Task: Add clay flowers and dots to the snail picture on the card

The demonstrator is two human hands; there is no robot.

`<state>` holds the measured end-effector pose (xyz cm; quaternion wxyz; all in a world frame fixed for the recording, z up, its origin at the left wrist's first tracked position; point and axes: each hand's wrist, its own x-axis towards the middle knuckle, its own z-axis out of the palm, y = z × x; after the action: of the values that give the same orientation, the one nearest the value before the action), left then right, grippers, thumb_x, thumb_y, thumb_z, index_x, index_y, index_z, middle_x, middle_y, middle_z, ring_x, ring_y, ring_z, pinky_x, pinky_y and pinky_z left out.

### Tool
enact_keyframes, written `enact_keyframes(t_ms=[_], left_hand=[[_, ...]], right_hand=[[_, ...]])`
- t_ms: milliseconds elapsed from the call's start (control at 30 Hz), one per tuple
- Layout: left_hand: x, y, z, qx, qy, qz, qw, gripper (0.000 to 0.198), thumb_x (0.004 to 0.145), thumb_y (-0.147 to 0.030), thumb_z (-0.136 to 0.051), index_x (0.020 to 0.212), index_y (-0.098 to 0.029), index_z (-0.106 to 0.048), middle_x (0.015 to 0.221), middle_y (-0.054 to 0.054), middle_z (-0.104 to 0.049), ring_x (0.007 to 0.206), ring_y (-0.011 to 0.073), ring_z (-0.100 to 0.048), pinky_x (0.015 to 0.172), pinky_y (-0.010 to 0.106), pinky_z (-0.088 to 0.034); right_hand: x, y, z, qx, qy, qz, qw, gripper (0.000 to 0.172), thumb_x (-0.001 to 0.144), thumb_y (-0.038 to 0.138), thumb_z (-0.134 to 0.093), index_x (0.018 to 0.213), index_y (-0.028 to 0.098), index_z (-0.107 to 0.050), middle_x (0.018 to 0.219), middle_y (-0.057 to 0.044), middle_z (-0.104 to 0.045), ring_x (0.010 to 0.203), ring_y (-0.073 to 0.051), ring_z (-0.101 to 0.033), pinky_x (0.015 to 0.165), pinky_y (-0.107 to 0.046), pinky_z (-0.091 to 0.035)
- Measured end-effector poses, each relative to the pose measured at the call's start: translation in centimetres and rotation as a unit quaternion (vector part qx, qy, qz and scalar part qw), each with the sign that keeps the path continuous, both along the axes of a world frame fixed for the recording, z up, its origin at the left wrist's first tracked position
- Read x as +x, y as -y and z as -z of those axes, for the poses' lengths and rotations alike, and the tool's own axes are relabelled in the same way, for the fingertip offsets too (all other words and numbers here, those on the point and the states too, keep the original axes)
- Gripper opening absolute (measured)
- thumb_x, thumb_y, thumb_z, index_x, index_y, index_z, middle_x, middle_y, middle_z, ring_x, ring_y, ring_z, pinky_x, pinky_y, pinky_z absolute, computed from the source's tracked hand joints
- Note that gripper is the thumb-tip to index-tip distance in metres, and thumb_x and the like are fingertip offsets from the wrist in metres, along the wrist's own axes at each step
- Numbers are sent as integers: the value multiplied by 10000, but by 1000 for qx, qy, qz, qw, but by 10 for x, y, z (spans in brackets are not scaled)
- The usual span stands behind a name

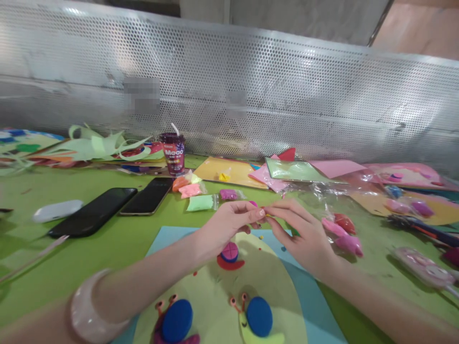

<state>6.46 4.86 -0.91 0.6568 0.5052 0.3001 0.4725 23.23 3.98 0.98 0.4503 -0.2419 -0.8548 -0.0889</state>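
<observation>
My left hand [233,222] and my right hand [303,234] meet fingertip to fingertip above a picture. Both are closed in a pinch on a tiny yellow bit of modelling clay [267,215], mostly hidden by the fingers. Below them lies a pale yellow paper circle [215,291] on a blue sheet [321,306]. It carries clay snails: one with a blue shell [259,316] and yellow-green body, another with a blue shell [177,320] and purple body. Nearest my left hand is a pink disc [230,252] over a red curved strip [231,264]. Small clay specks lie around it.
Bagged clay lies ahead, including a green packet [201,203], and pink packets [346,239] lie at right. Two dark phones [147,197] and a white case [58,210] are at left. A purple cup with straw [174,154] stands before the perforated metal panel [215,95].
</observation>
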Motion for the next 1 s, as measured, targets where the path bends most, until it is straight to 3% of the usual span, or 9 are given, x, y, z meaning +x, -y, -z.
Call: enact_keyframes(t_ms=[267, 500, 667, 800, 1000], left_hand=[[-1, -1, 3, 12, 3, 6, 1000, 225, 656, -360, -736, 646, -162, -629, 629, -8, -591, 595, 98, -501, 576, 231, -353], [-1, 1, 1, 17, -7, 6, 1000, 221, 666, -356, -728, 647, -163, -622, 644, -16, -588, 598, 95, -497, 583, 235, -349], [-1, 1, 1, 11, -16, 15, 1000, 229, 671, -357, -724, 637, -160, -611, 609, -22, -567, 579, 90, -482, 584, 239, -342], [-2, 0, 1, 10, -32, 18, 999, 262, 661, -388, -723, 628, -159, -600, 599, -20, -553, 571, 96, -472, 582, 244, -343], [-1, 1, 1, 16, -27, 13, 999, 257, 650, -390, -727, 632, -165, -603, 611, -20, -557, 596, 101, -487, 591, 242, -350]], right_hand=[[0, 4, -5, 24, -10, 14, 1000, 88, 798, 117, -594, 812, 204, -587, 766, -29, -619, 711, -147, -605, 612, -284, -527], [-1, 3, -2, 19, 1, 9, 1000, 168, 807, 58, -519, 895, 187, -580, 833, -57, -617, 770, -152, -605, 650, -284, -525], [3, 0, -1, 19, 7, 14, 1000, 40, 823, 161, -593, 836, 197, -582, 781, -36, -611, 732, -148, -603, 629, -281, -523], [4, -1, -2, -13, -1, 7, 1000, 41, 820, 177, -603, 809, 208, -577, 763, -26, -602, 705, -142, -603, 588, -266, -527], [2, 1, -3, -32, 5, 1, 999, 114, 826, 156, -579, 925, 205, -608, 871, -56, -625, 784, -160, -621, 656, -292, -552]])
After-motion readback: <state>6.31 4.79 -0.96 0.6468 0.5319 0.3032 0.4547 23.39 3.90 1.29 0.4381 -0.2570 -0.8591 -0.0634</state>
